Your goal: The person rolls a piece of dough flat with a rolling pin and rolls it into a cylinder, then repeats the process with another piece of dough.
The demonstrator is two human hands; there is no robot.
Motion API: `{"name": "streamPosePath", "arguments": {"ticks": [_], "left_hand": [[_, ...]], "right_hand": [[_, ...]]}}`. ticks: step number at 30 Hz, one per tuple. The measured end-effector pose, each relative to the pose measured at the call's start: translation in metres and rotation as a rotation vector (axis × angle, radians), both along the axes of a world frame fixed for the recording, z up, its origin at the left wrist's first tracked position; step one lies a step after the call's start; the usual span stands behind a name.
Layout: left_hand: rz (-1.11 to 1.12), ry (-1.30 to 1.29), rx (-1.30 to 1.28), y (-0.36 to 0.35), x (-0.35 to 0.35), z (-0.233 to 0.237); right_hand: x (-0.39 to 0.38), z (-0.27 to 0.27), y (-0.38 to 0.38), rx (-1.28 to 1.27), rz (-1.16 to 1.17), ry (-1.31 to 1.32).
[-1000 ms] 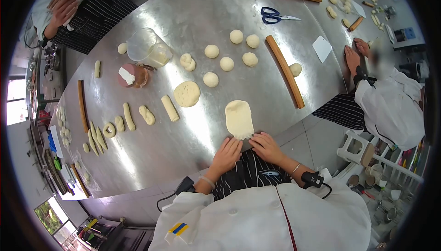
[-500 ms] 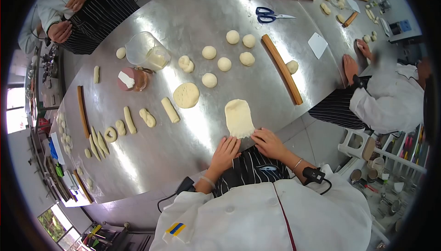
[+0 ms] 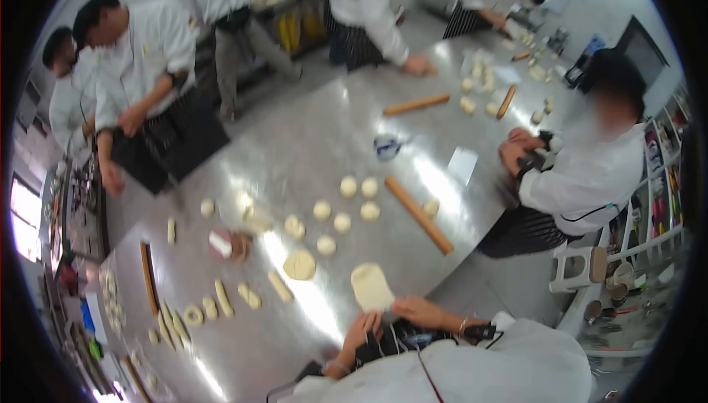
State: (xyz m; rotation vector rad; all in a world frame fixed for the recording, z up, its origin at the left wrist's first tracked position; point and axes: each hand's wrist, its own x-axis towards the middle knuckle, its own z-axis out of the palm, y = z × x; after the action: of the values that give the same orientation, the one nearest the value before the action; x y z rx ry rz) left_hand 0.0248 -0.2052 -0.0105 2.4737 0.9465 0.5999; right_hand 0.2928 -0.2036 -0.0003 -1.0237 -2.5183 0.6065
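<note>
A flattened sheet of dough lies on the steel table in front of me, rounded at its far end. My left hand is at its near left corner, fingers stretched loosely along the near edge. On the near right corner rests my right hand, its fingers extended onto the dough. Motion blur softens the fingertips of both hands. A round flat piece of dough lies left of the sheet. Beyond are several dough balls and a wooden rolling pin.
Shaped dough pieces run leftward, with a dark rolling pin beyond. A clear jug, scissors and a white scraper are on the table. A co-worker stands at the right edge; other people stand beyond the table.
The view has tilted upward, so more people and the far room show and the table sits lower in frame. Both hands stay at the dough sheet's near edge.
</note>
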Motion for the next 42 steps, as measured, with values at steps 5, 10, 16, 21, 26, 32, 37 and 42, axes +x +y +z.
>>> {"name": "streamPosePath", "arguments": {"ticks": [5,10,16,21,26,32,37,42], "left_hand": [[-0.133,-0.082,0.088,0.016,-0.004,-0.021],[-0.131,-0.007,0.037,0.026,0.006,-0.019],[-0.154,0.079,0.045,0.021,-0.001,-0.024],[-0.085,-0.012,0.166,0.017,0.005,-0.022],[0.046,0.065,0.106,0.0,0.011,0.01],[0.083,0.098,0.105,-0.004,-0.003,0.027],[0.433,-0.071,-0.093,0.042,0.001,0.043],[0.655,-0.19,-0.176,0.105,0.018,0.036]], "right_hand": [[-0.004,0.018,0.017,-0.004,0.081,0.088],[-0.013,-0.006,0.017,0.006,0.062,-0.049],[-0.008,0.013,0.015,0.064,0.074,-0.014],[-0.018,0.015,0.017,0.14,0.04,0.02],[-0.014,0.037,0.003,0.073,-0.033,-0.156],[0.002,0.046,-0.003,0.088,0.011,-0.186],[0.0,0.047,0.021,-0.059,-0.3,0.068],[-0.031,0.047,0.101,-0.121,-0.478,0.202]]}}
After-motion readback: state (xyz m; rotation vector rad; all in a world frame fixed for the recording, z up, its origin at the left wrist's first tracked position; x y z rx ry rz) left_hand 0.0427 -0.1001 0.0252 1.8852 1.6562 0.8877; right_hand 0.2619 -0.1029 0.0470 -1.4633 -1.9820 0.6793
